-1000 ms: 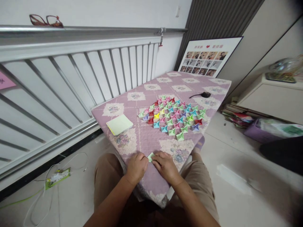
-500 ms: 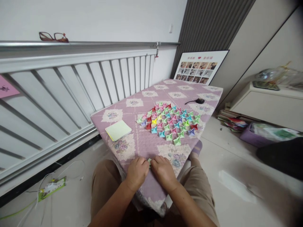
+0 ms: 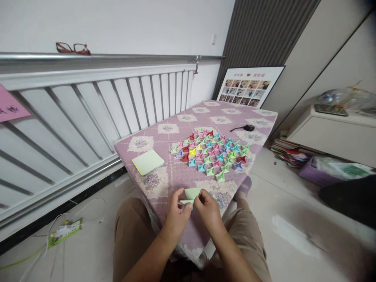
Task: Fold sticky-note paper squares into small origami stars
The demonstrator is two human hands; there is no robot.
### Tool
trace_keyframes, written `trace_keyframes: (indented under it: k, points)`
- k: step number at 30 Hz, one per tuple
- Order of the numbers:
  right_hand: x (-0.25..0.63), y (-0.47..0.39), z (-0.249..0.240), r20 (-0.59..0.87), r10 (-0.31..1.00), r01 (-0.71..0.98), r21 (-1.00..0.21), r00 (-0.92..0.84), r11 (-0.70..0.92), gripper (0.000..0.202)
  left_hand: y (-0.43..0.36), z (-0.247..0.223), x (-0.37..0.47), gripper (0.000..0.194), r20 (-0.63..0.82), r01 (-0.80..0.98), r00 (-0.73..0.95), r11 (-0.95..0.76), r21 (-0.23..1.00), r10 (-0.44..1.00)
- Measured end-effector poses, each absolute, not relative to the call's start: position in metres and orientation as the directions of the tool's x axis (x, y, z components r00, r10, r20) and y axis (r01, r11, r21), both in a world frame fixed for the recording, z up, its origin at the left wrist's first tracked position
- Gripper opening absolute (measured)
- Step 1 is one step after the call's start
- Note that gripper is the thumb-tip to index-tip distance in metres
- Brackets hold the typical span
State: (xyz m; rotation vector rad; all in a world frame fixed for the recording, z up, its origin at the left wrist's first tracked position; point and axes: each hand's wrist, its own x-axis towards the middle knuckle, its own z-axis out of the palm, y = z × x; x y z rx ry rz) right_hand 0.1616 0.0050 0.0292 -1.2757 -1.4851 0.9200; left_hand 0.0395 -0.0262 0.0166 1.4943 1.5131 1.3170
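Holding a partly folded piece of pale green paper (image 3: 192,193) between them, a person's two bare hands meet over the near end of a tabletop (image 3: 176,174), seen from the wearer's own viewpoint. The left hand (image 3: 176,211) grips the paper's left side, thumb in front and fingers curled behind. The right hand (image 3: 208,209) pinches its right side, fingertips closed on the edge. One flap of the paper stands up at the back, with a narrower folded part in front of it; the finer creases are too small to make out.

Covering the tabletop is a mauve cloth with cream floral patches. Beyond the hands, many small folded paper pieces (image 3: 216,149) sit in slanting rows, in green, pink, red, blue, yellow and purple, each with pointed corners. To their left lies a stack of square paper (image 3: 148,161), pale green on top with a yellow edge showing beneath. Near the far right edge is a small black object (image 3: 248,127) with a thin tail.

Along the left runs a white radiator (image 3: 141,98), with glasses (image 3: 69,48) resting on the pipe above it. A framed photo board (image 3: 245,88) stands past the tabletop's far end.
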Motion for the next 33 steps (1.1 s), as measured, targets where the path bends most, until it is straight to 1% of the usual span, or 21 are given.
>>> trace_keyframes:
  k: [2,4,5,7,9,10,13,17,20,21,23,26,30,33]
  points:
    - [0.16,0.001,0.029,0.159,0.987,0.229,-0.962,0.017,0.151,0.011,-0.03,0.019,0.041,0.051,0.237,0.356,-0.215,-0.15,0.923,0.947]
    - [0.159,-0.001,0.028,0.15,0.988,0.21,-0.968,0.042,0.138,0.011,-0.035,0.024,0.039,0.049,0.309,0.41,-0.263,-0.184,0.894,0.914]
    - [0.159,-0.001,0.028,0.146,0.988,0.202,-0.97,0.051,0.133,0.011,-0.037,0.027,0.038,0.044,0.349,0.439,-0.278,-0.205,0.875,0.895]
    - [0.158,-0.002,0.028,0.138,0.988,0.191,-0.974,0.063,0.124,0.011,-0.039,0.031,0.034,0.027,0.41,0.49,-0.254,-0.249,0.835,0.876]
    - [0.157,-0.003,0.03,0.139,0.988,0.189,-0.974,0.071,0.124,0.012,-0.04,0.034,0.031,0.011,0.434,0.521,-0.166,-0.294,0.801,0.886]
    - [0.157,-0.004,0.031,0.141,0.988,0.185,-0.975,0.069,0.126,0.012,-0.04,0.035,0.03,0.008,0.431,0.528,-0.115,-0.313,0.79,0.895]
    - [0.154,-0.007,0.034,0.136,0.989,0.149,-0.981,0.052,0.127,0.013,-0.039,0.035,0.029,0.012,0.406,0.515,-0.03,-0.334,0.789,0.913]
    - [0.152,-0.011,0.036,0.147,0.987,0.14,-0.981,0.06,0.137,0.014,-0.04,0.031,0.031,0.017,0.412,0.509,-0.021,-0.345,0.788,0.911]
    - [0.152,-0.012,0.036,0.156,0.986,0.189,-0.972,0.066,0.142,0.015,-0.042,0.03,0.034,0.031,0.422,0.572,-0.02,-0.336,0.749,0.906]
    - [0.152,-0.012,0.035,0.155,0.986,0.207,-0.968,0.063,0.14,0.015,-0.043,0.03,0.035,0.033,0.418,0.6,-0.021,-0.323,0.732,0.908]
    - [0.152,-0.013,0.033,0.153,0.987,0.249,-0.959,0.055,0.135,0.015,-0.043,0.029,0.036,0.031,0.4,0.654,-0.025,-0.287,0.7,0.916]
    - [0.152,-0.015,0.03,0.17,0.985,0.351,-0.925,0.044,0.144,0.016,-0.042,0.028,0.035,0.023,0.361,0.718,-0.022,-0.237,0.655,0.932]
    - [0.152,-0.017,0.028,0.235,0.972,0.524,-0.829,0.008,0.197,0.02,-0.041,0.027,0.032,0.021,0.324,0.79,-0.013,-0.189,0.583,0.946]
    - [0.152,-0.018,0.028,0.273,0.961,0.616,-0.751,-0.035,0.236,0.022,-0.038,0.03,0.028,0.02,0.279,0.832,0.005,-0.159,0.531,0.96]
